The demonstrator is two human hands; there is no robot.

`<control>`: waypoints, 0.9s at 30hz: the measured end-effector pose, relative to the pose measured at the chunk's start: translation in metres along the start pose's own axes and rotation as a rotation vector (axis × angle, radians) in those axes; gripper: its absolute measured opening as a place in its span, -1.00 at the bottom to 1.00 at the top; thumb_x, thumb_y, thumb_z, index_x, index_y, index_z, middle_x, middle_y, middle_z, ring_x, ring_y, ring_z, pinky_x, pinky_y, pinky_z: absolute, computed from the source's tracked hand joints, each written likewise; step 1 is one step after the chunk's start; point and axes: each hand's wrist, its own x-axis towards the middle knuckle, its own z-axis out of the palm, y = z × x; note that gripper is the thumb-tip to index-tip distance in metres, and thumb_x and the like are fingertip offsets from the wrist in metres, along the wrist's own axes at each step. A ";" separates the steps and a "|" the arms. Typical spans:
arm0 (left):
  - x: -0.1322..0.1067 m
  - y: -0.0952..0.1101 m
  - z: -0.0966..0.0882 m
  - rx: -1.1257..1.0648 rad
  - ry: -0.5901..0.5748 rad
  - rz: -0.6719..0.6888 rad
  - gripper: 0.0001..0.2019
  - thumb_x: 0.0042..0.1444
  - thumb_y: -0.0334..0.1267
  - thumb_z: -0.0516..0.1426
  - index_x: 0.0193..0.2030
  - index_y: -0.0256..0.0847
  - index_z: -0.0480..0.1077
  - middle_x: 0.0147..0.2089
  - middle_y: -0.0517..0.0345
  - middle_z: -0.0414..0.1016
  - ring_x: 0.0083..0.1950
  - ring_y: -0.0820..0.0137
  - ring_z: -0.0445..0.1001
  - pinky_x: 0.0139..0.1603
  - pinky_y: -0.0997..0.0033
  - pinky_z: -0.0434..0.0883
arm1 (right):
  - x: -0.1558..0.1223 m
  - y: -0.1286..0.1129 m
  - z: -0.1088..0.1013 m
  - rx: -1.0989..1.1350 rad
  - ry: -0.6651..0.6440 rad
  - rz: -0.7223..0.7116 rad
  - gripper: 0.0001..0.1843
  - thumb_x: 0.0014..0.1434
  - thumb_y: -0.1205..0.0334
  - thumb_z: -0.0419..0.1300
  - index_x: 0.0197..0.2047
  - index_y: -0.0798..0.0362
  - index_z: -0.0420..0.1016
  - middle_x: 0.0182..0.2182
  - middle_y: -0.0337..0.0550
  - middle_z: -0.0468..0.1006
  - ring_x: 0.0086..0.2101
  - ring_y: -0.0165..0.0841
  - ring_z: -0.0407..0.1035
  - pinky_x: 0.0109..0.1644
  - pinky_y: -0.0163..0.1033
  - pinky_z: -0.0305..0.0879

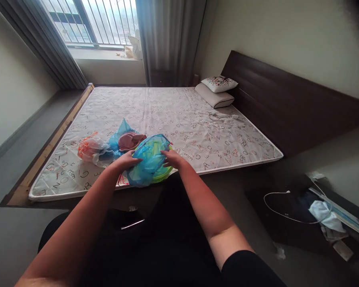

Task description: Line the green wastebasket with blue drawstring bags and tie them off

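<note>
Near the mattress's front edge, a thin blue plastic bag (148,159) lies over a bright green, round plastic container (162,175), whose rim shows beneath it. My left hand (127,160) grips the bag's left side, its thumb and fingers pressed onto the film. On the opposite side my right hand (172,158) is closed on the bag's edge beside the container; some of its fingertips are hidden. Just behind them sits a crumpled brownish-pink cloth (131,141) against another blue plastic bag (124,129). A clear bag with orange contents (92,149) lies to the left.
The lettered mattress (173,105) rests on a wooden bed frame with a dark headboard (272,91). Two pillows (218,89) are stacked at its head. On the floor at right lie a white cable (287,217) and a crumpled white item (320,211). Grey curtains (170,44) flank the barred window.
</note>
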 end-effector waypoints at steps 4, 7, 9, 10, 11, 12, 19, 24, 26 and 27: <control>-0.009 -0.012 -0.026 -0.106 0.088 -0.070 -0.16 -0.21 -0.21 0.55 0.27 -0.25 0.44 -0.10 -0.10 0.64 -0.32 0.28 0.61 -0.40 0.44 0.51 | -0.020 0.005 -0.044 0.232 0.104 -0.044 -0.78 0.25 0.20 0.37 -0.09 0.01 0.46 -0.32 -0.21 0.61 -0.47 -0.36 0.52 -0.41 -0.26 0.52; -0.016 -0.022 -0.034 -0.272 0.143 -0.090 -0.29 -0.11 -0.29 0.52 0.23 -0.28 0.47 -0.23 0.01 0.61 -0.46 0.41 0.53 -0.52 0.53 0.43 | -0.031 0.016 -0.060 0.431 0.221 -0.074 -0.83 0.25 0.31 0.33 -0.14 -0.01 0.41 -0.39 -0.30 0.57 -0.48 -0.44 0.49 -0.36 -0.32 0.52; -0.020 -0.029 -0.032 -0.417 0.182 -0.128 -0.42 -0.06 -0.37 0.48 0.14 -0.32 0.50 -0.33 0.09 0.58 -0.53 0.46 0.47 -0.56 0.55 0.40 | -0.037 0.025 -0.062 0.486 0.249 -0.093 -0.79 0.23 0.33 0.33 -0.16 -0.04 0.37 -0.39 -0.35 0.55 -0.45 -0.48 0.48 -0.30 -0.36 0.53; -0.022 -0.032 -0.030 -0.503 0.202 -0.147 -0.48 -0.04 -0.40 0.46 0.09 -0.32 0.51 -0.35 0.11 0.57 -0.54 0.46 0.47 -0.55 0.54 0.42 | -0.039 0.031 -0.062 0.512 0.249 -0.100 -0.76 0.21 0.34 0.35 -0.16 -0.05 0.36 -0.38 -0.36 0.55 -0.43 -0.48 0.49 -0.29 -0.37 0.53; -0.024 -0.035 -0.027 -0.594 0.223 -0.159 -0.55 -0.01 -0.44 0.44 0.05 -0.31 0.52 -0.34 0.11 0.58 -0.52 0.46 0.49 -0.53 0.53 0.46 | -0.042 0.037 -0.062 0.539 0.238 -0.106 -0.72 0.18 0.35 0.37 -0.16 -0.06 0.36 -0.37 -0.36 0.55 -0.42 -0.48 0.49 -0.29 -0.39 0.53; -0.026 -0.037 -0.023 -0.684 0.244 -0.165 -0.60 0.02 -0.47 0.41 0.02 -0.31 0.52 -0.32 0.11 0.59 -0.49 0.45 0.53 -0.49 0.51 0.51 | -0.044 0.043 -0.062 0.566 0.216 -0.112 -0.69 0.14 0.36 0.40 -0.16 -0.06 0.37 -0.36 -0.35 0.56 -0.40 -0.48 0.49 -0.31 -0.40 0.52; -0.044 -0.069 -0.003 -1.191 0.202 -0.327 -0.81 0.31 -0.40 0.23 0.04 -0.22 0.51 -0.22 0.09 0.67 -0.26 0.39 0.68 -0.21 0.43 0.67 | -0.058 0.086 -0.066 0.425 0.038 -0.113 -0.41 -0.02 0.21 0.56 0.03 -0.08 0.43 -0.13 -0.24 0.63 -0.24 -0.37 0.57 -0.31 -0.33 0.55; -0.048 -0.098 -0.001 -1.129 0.089 -0.306 -0.85 0.32 -0.31 0.20 -0.01 -0.18 0.54 -0.30 0.12 0.64 -0.32 0.43 0.64 -0.22 0.50 0.64 | -0.054 0.102 -0.072 0.051 0.077 -0.041 -0.51 0.04 0.18 0.49 0.02 -0.02 0.48 -0.07 -0.15 0.63 -0.30 -0.39 0.56 -0.43 -0.41 0.43; -0.046 -0.104 0.002 -0.976 0.001 -0.301 -0.87 0.24 -0.26 0.25 -0.08 -0.17 0.55 -0.27 0.07 0.65 -0.28 0.35 0.65 -0.20 0.38 0.65 | -0.046 0.105 -0.072 -0.030 0.211 -0.085 -0.65 0.16 0.17 0.35 0.01 0.00 0.47 -0.08 -0.13 0.63 -0.31 -0.40 0.55 -0.40 -0.37 0.45; -0.045 -0.107 0.004 -0.894 -0.022 -0.309 -0.85 0.19 -0.23 0.28 -0.11 -0.17 0.55 -0.26 0.05 0.65 -0.27 0.32 0.64 -0.21 0.33 0.65 | -0.041 0.106 -0.073 -0.064 0.280 -0.107 -0.70 0.19 0.19 0.29 0.00 0.01 0.45 -0.09 -0.12 0.62 -0.30 -0.39 0.55 -0.36 -0.34 0.48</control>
